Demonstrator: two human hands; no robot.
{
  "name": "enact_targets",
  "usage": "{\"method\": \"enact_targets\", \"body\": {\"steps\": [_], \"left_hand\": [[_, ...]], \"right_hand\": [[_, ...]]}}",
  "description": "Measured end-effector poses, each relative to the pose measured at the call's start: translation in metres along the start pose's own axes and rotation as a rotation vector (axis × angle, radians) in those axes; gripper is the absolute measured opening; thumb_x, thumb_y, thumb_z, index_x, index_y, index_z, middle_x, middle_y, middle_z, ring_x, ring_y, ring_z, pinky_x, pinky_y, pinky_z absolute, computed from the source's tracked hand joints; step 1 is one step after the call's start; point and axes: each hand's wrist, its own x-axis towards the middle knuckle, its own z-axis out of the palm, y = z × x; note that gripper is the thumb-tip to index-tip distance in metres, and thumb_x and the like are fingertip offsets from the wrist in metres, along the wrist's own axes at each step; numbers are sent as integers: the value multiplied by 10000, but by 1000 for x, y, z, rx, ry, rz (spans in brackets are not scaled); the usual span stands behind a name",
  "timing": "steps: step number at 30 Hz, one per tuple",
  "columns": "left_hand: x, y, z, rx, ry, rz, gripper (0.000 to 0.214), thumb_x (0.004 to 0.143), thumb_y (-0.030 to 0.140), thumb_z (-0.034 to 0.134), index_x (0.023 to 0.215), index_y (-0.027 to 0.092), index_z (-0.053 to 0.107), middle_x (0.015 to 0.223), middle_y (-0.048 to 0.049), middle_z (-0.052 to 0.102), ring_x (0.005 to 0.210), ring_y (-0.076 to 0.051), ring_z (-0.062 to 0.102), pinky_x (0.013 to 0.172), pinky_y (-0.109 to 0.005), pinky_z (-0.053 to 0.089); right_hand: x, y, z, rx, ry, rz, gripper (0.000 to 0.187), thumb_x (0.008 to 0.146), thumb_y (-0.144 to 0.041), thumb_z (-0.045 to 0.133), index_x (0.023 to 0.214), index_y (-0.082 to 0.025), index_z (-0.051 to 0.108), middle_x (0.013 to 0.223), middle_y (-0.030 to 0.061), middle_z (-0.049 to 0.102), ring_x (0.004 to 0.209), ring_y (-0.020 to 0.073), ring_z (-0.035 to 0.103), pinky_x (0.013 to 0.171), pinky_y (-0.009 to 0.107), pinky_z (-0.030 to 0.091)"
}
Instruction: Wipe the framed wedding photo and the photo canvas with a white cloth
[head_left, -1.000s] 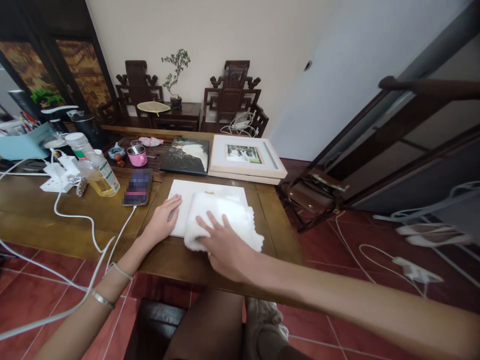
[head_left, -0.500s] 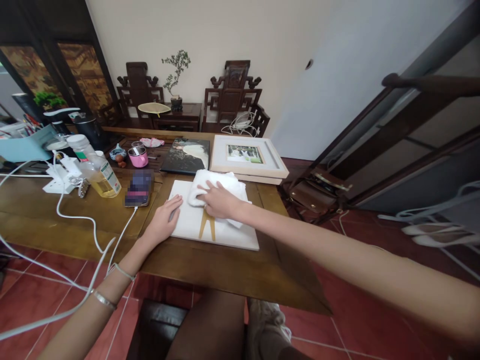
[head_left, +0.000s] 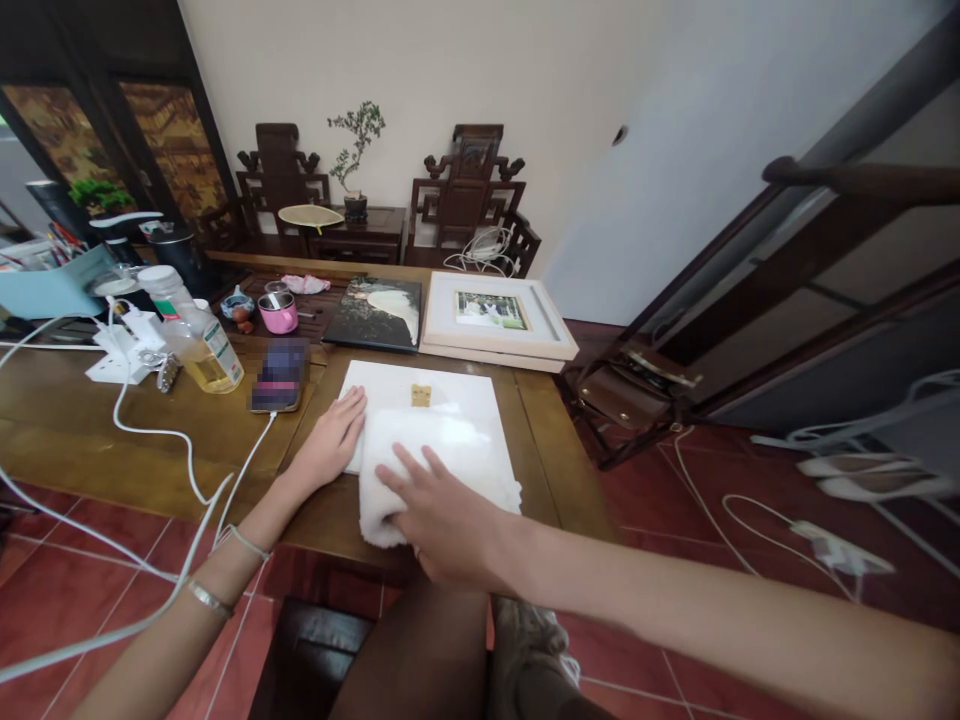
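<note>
On the table lies a flat white panel (head_left: 469,395) with a small gold-coloured piece (head_left: 421,395) near its far edge. My left hand (head_left: 330,440) rests on the panel's left edge with the fingers stretched out. A folded white towel (head_left: 382,465) covers the near part of the panel and hangs past its near edge. Over the towel, my right hand (head_left: 450,520) has its fingers spread on top, and the thumb side is tucked at the fold. The lower part of the gold piece is hidden under the towel.
Behind the panel lie a white photo frame (head_left: 555,320) and a dark picture (head_left: 360,325). Left of it are a phone (head_left: 279,378) with a cable, an oil-coloured bottle (head_left: 214,360), a pink cup (head_left: 278,314) and a power strip (head_left: 116,360). The table's front edge is close.
My right hand has pulled the towel toward me, from the panel's far part to its near edge. The gold piece's top now shows and its lower legs are covered. My left hand stays put.
</note>
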Motion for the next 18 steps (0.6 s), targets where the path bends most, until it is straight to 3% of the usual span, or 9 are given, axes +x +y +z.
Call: {"method": "enact_targets", "body": {"steps": [4, 12, 15, 18], "left_hand": [[0, -1, 0, 35, -20, -4, 499, 954, 329, 304, 1325, 57, 498, 1465, -165, 387, 1411, -240, 261, 1160, -453, 231], [0, -3, 2, 32, -33, -2, 500, 950, 349, 318, 1349, 92, 478, 1462, -149, 396, 1397, -234, 299, 1154, -457, 241], [1, -2, 2, 34, -32, 0, 499, 949, 344, 321, 1343, 86, 485, 1455, -152, 407, 1393, -234, 309, 1155, -451, 243], [1, -2, 1, 40, -22, -6, 505, 948, 336, 315, 1333, 60, 489, 1445, -165, 420, 1385, -236, 327, 1154, -449, 251]], "right_hand": [[5, 14, -5, 81, 51, 51, 432, 807, -204, 498, 1212, -141, 635, 1456, 147, 403, 1367, 391, 252, 1065, 575, 271], [47, 100, -10, -17, 74, 268, 504, 799, -114, 438, 1289, -114, 555, 1491, 150, 341, 1365, 374, 259, 1036, 592, 289], [49, 96, -4, -52, 81, 259, 501, 801, -115, 441, 1287, -84, 557, 1496, 164, 327, 1366, 405, 233, 1048, 578, 276], [37, 64, 1, -60, 79, 188, 502, 798, -153, 479, 1285, -62, 561, 1482, 205, 331, 1356, 446, 221, 1060, 580, 247]]}}
